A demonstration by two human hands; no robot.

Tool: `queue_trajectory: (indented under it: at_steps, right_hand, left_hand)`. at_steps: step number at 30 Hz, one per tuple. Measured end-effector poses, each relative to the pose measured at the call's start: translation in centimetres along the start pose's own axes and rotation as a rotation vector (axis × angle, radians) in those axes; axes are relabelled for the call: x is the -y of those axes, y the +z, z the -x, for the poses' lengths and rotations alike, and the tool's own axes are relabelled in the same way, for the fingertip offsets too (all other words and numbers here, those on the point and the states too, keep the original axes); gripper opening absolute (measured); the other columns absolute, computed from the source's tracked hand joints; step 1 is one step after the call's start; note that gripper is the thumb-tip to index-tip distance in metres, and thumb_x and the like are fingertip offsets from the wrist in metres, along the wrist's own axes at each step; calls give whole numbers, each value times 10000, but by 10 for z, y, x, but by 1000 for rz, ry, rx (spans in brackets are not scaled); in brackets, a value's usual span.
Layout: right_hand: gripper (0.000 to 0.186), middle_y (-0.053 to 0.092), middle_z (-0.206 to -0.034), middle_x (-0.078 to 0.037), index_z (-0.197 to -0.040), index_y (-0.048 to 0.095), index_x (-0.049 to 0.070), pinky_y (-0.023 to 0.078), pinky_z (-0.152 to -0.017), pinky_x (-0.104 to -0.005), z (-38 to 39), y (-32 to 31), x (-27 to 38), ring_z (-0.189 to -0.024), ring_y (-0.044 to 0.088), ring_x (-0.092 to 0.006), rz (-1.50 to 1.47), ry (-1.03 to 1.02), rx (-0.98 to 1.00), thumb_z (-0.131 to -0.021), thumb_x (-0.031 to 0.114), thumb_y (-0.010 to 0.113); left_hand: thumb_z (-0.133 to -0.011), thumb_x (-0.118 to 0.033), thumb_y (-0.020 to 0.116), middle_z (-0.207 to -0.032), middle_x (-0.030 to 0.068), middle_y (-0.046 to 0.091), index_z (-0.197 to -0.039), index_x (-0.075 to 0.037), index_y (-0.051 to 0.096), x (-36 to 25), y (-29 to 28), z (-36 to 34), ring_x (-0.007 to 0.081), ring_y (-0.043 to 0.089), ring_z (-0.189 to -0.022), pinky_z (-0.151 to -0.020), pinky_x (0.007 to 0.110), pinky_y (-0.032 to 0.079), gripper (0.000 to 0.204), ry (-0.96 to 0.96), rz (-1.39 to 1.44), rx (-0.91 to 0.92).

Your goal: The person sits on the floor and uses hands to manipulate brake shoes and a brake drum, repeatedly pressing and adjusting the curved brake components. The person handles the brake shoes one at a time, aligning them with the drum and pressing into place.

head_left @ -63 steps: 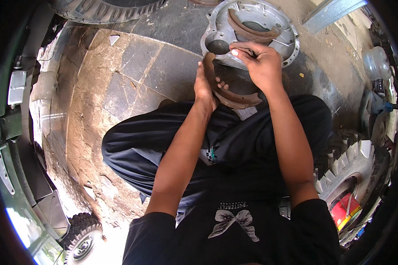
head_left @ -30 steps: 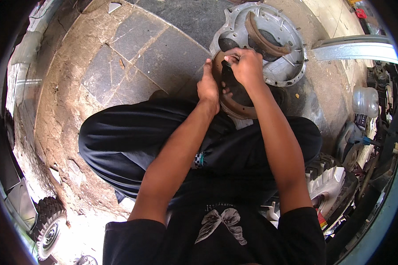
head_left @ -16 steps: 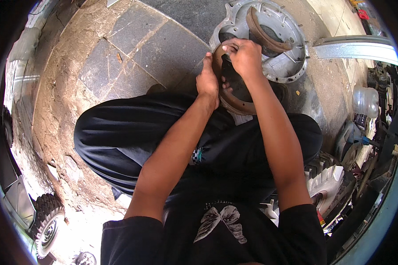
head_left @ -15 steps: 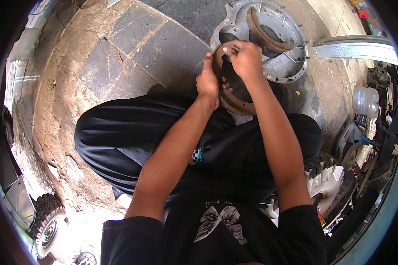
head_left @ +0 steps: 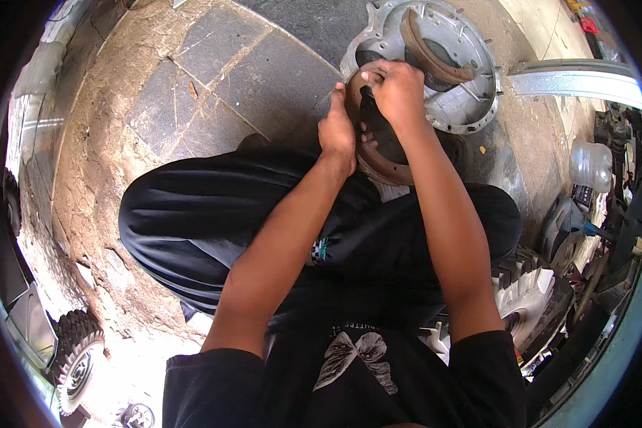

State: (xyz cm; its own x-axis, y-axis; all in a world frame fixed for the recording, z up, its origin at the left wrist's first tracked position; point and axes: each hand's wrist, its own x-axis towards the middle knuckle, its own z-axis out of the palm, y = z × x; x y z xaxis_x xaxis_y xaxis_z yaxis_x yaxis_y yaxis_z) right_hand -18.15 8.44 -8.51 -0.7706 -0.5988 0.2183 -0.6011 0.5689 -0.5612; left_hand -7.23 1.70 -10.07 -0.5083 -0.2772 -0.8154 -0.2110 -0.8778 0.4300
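My left hand (head_left: 337, 132) grips the brown curved piece (head_left: 387, 170) in front of me. My right hand (head_left: 398, 91) bunches at its top; I can't tell what it pinches. Another curved piece (head_left: 425, 54) lies on the grey casing (head_left: 446, 108) ahead. A bottle (head_left: 590, 165) and tyre (head_left: 524, 285) are on my right.

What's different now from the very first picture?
The right hand moved left, right up to the top end of the held brake shoe; before, there was a gap. The camera's view shifted too. The left hand still holds that shoe, and the other brake shoe still lies on the metal housing.
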Motion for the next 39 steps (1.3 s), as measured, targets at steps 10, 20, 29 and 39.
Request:
queue_trajectory:
  at_steps: [10, 20, 29, 39]
  right_hand:
    - [41, 733, -800, -175, -852, 770, 50, 543, -750, -442, -1, 5, -8, -762, 712, -363, 23, -59, -43, -828, 81, 782]
    - [134, 763, -869, -133, -965, 774, 45, 565, -765, -368, -2, -2, -8, -820, 752, -279, -19, 46, 40, -858, 125, 787]
    - [162, 761, -931, -159, -1016, 774, 70, 566, -792, -369, 7, -15, 0, -858, 751, -286, -118, 137, 92, -871, 142, 783]
    - [68, 721, -841, -182, -921, 764, 72, 542, -731, -453, 6, -1, -2, -793, 700, -386, 107, -104, 3, -855, 85, 751]
  left_hand:
    - [-960, -680, 531, -761, 73, 538, -1024, -48, 645, -1, 2, 6, 211, 513, -589, -545, 399, 502, 646, -16, -38, 6]
    - [-962, -655, 558, -728, 71, 539, -999, -23, 659, -2, 4, 7, 198, 501, -532, -495, 398, 501, 641, 0, -6, 5]
    - [-954, -651, 572, -711, 69, 534, -996, -29, 659, 0, 1, 4, 205, 498, -522, -492, 410, 504, 629, -10, 24, 12]
    - [-955, -659, 572, -710, 80, 559, -974, 3, 667, 2, -2, -2, 211, 535, -534, -479, 412, 513, 670, 13, -7, -6]
